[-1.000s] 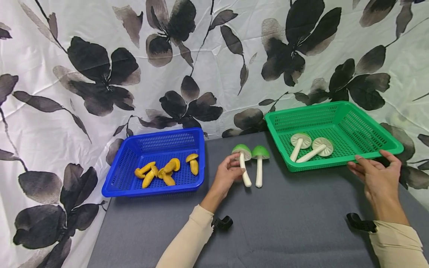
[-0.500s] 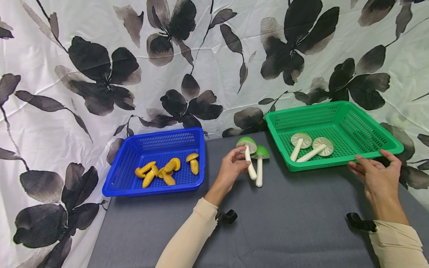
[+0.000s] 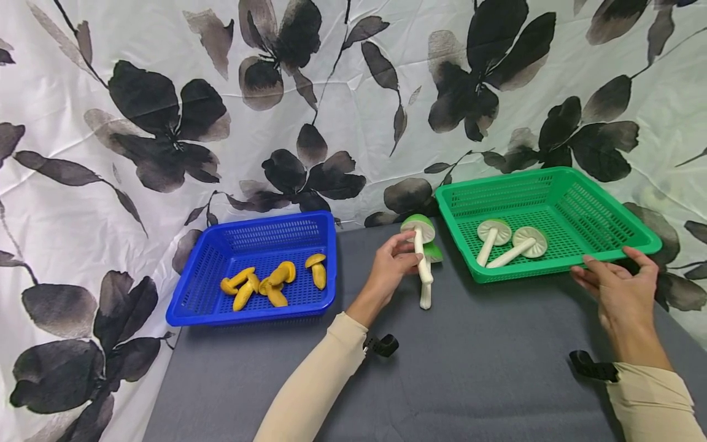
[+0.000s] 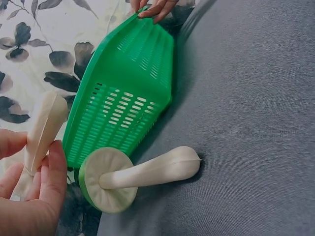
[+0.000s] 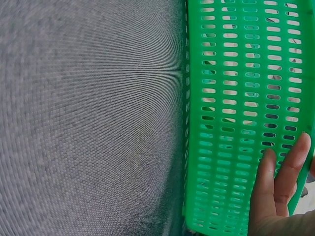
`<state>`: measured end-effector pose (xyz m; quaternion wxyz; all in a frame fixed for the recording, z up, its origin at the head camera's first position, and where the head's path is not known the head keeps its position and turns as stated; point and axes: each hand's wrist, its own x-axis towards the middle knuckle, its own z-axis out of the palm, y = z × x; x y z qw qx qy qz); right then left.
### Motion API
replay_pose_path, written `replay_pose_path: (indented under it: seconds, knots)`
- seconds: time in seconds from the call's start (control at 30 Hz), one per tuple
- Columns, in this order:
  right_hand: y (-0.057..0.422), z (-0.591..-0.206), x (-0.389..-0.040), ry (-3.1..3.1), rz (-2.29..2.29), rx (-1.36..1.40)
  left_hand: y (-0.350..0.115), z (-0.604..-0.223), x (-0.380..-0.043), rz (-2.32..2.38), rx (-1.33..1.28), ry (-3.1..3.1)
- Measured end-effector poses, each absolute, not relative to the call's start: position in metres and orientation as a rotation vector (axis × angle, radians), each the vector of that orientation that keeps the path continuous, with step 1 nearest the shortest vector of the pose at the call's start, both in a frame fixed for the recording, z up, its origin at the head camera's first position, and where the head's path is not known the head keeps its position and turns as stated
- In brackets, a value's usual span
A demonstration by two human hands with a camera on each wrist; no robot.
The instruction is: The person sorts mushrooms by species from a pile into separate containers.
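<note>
My left hand [image 3: 386, 273] pinches the white stem of a green-capped toy mushroom [image 3: 422, 261], held above the table between thumb and fingers. Behind it, partly hidden, a second green-capped mushroom [image 3: 433, 253] lies on the cloth; the left wrist view shows this mushroom [image 4: 147, 173] beside the basket wall. At the near right rim of the green basket [image 3: 530, 271] my right hand [image 3: 626, 298] grips the edge, two fingers lying along the outer wall in the right wrist view. Inside that basket rest two mushrooms with green-edged caps [image 3: 493, 236], gills upward.
A blue basket [image 3: 243, 319] stands to the left with several yellow mushrooms [image 3: 282, 273] in it. Grey cloth [image 3: 469, 368] covers the table. A floral curtain [image 3: 375, 135] hangs right behind both baskets.
My left hand has moved right and slightly away from me, carrying the mushroom, which now overlaps the one lying on the table. My right hand has stayed at the green basket's rim.
</note>
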<state>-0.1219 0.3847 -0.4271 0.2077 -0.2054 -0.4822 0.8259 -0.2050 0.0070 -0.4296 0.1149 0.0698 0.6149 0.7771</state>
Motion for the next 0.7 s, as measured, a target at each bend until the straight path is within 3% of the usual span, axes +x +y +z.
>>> replay_pose_path:
  seconds: [0.7]
  knots:
    - [0.386, -0.428, -0.123, -1.362, 2.285, -0.581, 0.032, -0.418, -0.225, 2.282, 0.270, 1.838]
